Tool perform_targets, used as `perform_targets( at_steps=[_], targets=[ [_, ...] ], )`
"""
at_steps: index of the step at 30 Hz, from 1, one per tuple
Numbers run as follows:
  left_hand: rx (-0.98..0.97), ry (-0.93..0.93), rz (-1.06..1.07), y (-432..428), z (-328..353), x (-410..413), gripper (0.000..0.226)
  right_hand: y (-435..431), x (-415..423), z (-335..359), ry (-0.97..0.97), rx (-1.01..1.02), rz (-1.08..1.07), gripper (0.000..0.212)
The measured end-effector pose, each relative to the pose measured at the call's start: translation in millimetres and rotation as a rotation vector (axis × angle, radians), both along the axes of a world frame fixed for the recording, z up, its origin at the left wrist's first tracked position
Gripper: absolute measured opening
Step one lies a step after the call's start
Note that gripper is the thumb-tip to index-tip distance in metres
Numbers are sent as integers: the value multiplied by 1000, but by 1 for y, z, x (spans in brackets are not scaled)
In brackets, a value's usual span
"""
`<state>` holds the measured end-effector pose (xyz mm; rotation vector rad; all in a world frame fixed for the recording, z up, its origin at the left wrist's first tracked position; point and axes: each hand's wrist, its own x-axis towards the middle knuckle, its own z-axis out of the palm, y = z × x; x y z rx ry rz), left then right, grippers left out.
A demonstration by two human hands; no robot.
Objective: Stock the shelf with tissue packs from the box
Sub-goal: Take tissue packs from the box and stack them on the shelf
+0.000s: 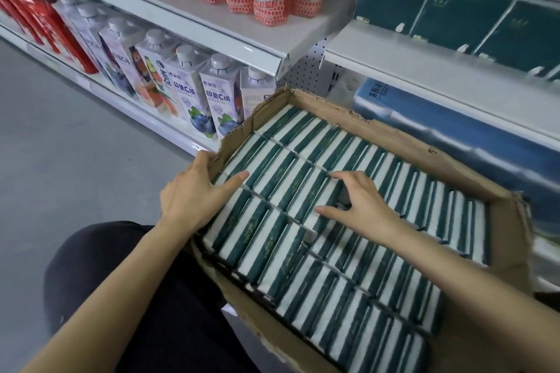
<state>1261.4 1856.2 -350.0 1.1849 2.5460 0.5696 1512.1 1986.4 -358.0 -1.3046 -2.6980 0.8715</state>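
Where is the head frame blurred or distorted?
Head view: tissue packs in the cardboard box, left hand and right hand fairly sharp; right shelf and its dark green packs smeared by blur; shelf edges bowed by wide angle; light soft, no hard shadows.

Left hand (194, 195), right hand (365, 206) on packs (291, 187)

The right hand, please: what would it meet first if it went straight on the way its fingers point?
Probably the tissue packs: the right hand points up-left low over their tops and seems to touch them already. Past them stands the torn wall of the box; depth is unclear.
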Motion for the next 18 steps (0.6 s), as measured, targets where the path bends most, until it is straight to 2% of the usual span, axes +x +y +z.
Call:
perform_targets(
  at_steps=[12, 15, 18],
  targets=[
    [-11, 229, -144, -22, -2, 28, 86, 0, 23, -3, -2, -18, -10, 88],
    [16, 246, -177, -26, -5, 38, 87, -4, 35, -5, 22, -29, -23, 95],
    [47, 245, -203, -28, -6, 48, 87, -7, 47, -8, 49, -18, -31, 89]
  ],
)
